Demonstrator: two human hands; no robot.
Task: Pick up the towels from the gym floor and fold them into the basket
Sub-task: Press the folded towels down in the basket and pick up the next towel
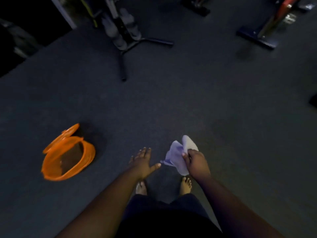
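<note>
A pale lavender towel [176, 155] hangs bunched in the air above the dark gym floor, gripped at its right side by my right hand [195, 163]. My left hand [143, 162] hovers just left of the towel with fingers spread and straight, holding nothing and a small gap away from the cloth. An orange basket [51, 169] with its lid flipped open stands on the floor to the left, well apart from both hands. Its inside looks dark; I cannot tell what it holds.
My two bare feet [185, 184] stand on the floor below my hands. A dumbbell rack [123, 31] on tripod legs stands at the back centre. Bench frames [264, 33] sit at the back right. Dark open floor lies between them and me.
</note>
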